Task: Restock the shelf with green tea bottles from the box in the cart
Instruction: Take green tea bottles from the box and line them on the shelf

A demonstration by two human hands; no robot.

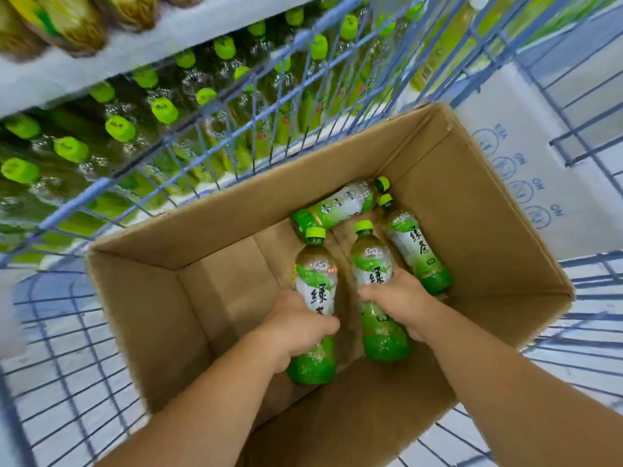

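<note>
An open cardboard box [472,203] sits in a blue wire cart [67,348]. Inside it, my left hand [296,328] grips a green tea bottle [315,274] around its middle. My right hand [401,298] grips a second green tea bottle [374,257] beside it. Both bottles have green caps pointing away from me. A third bottle [414,247] lies at the right of the box floor, and another bottle [340,203] lies crosswise at the far end. Beyond the cart, the shelf [101,62] holds rows of green-capped tea bottles [121,128].
The cart's wire wall [215,109] stands between the box and the shelf. A white carton [526,163] with blue printed symbols rests in the cart to the right of the box. The upper shelf carries yellow-green packaged bottles [67,25].
</note>
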